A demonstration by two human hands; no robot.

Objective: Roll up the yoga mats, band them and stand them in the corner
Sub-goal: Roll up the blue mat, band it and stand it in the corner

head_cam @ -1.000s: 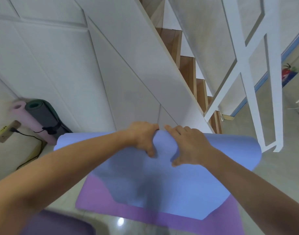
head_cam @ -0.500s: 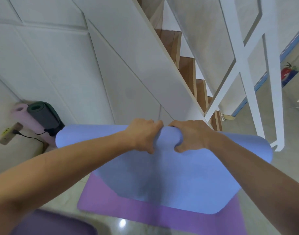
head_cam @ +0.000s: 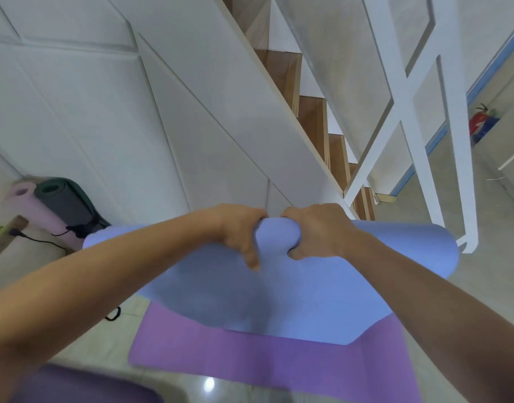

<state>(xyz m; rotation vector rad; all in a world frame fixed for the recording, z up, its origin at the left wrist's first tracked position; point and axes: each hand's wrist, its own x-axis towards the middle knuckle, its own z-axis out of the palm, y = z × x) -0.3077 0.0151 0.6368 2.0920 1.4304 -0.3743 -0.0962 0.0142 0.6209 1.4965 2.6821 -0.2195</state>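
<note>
Your left hand (head_cam: 238,231) & right hand (head_cam: 316,231) sit side by side, fingers curled round the rolled top edge of the blue mat (head_cam: 279,298), held up w/ its lower end on the purple mat (head_cam: 250,353). Pink roll (head_cam: 31,207) & grey roll (head_cam: 66,202) lean in the corner.

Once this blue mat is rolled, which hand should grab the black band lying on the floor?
Left. The black band lies on the floor just beyond the left forearm, so the left hand is likely nearer; the right hand would have to cross the blue mat.
</note>
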